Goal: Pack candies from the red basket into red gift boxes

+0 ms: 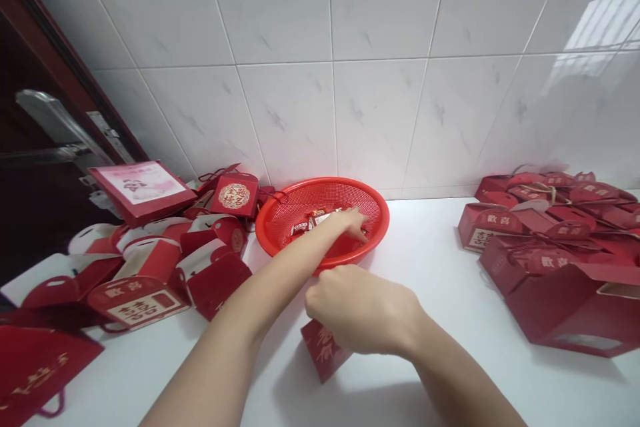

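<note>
Standing at the lower left of the frame, a red bag (45, 363) is marked with gold writing (too slanted to be read). Beside it, red boxes (157, 260) are crowded together; 囍 is shown on the front one's label (145, 307), and 金榜題名 can be read on a gold-printed box (234, 197) behind. At the centre, a red basket (279, 217) is reached into by the left hand (354, 221), near small packets (300, 228); whether anything is gripped cannot be told. Picking among them is judged the step in hand; for any lift, a firm pinch would be called for. At lower centre, the right hand (363, 310) is closed in a fist over a small carton (323, 353), lettered in gold; whether it is gripped is hidden. At the right, clustered gift cartons (495, 227) are lettered 歡喜.
</note>
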`<state>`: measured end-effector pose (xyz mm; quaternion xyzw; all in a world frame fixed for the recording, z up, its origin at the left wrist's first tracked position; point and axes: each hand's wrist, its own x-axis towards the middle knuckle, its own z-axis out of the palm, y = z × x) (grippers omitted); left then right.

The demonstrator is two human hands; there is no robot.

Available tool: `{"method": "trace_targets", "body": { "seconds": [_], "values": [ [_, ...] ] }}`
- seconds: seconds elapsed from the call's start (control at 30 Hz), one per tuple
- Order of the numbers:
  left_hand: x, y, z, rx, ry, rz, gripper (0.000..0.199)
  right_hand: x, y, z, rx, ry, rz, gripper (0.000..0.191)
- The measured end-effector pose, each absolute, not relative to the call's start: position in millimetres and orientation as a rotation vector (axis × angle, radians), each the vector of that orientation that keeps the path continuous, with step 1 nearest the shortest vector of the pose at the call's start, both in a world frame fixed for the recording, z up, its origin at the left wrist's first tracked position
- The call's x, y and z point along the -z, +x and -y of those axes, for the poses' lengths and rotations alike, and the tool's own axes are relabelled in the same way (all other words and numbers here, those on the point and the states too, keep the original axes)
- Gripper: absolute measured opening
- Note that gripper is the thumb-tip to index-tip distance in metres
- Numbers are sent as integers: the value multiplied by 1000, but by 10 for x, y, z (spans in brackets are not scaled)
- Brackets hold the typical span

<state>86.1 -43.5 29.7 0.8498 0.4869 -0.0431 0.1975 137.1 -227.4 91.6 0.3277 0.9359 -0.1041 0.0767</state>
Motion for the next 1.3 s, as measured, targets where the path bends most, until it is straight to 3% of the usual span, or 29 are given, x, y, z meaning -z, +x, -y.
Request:
{"method": "trace_targets", "body": {
  "seconds": [0.13,0.27,0.4,0.57,0.73,0.9,1.07,1.3],
  "values": [
    [-231,769,381,46,2334,-1410,20,-916,1362,2264,373,971,-2802,15],
    [-274,653,398,-36,2290,-1459,32,-928,1341,2264,305,956,-2843,15],
    [-305,439,614,-146,2281,-1470,25,-929,1335,2275,279,941,-2852,16],
    [-153,43,1206,-555,2351,-1399,30,-918,1327,2272,265,929,-2849,14],
    [-129,-44,1402,-449,2379,-1411,29,-921,1324,2268,275,926,-2853,17],
    [-289,313,766,-248,2420,-1462,35,-931,1319,2273,282,928,-2835,19],
    [-317,605,244,-13,2480,-1449,16,-936,1308,2276,329,950,-2819,16],
    [-218,652,252,183,2479,-1313,30,-995,1271,2293,390,940,-2767,7]
  ]
}}
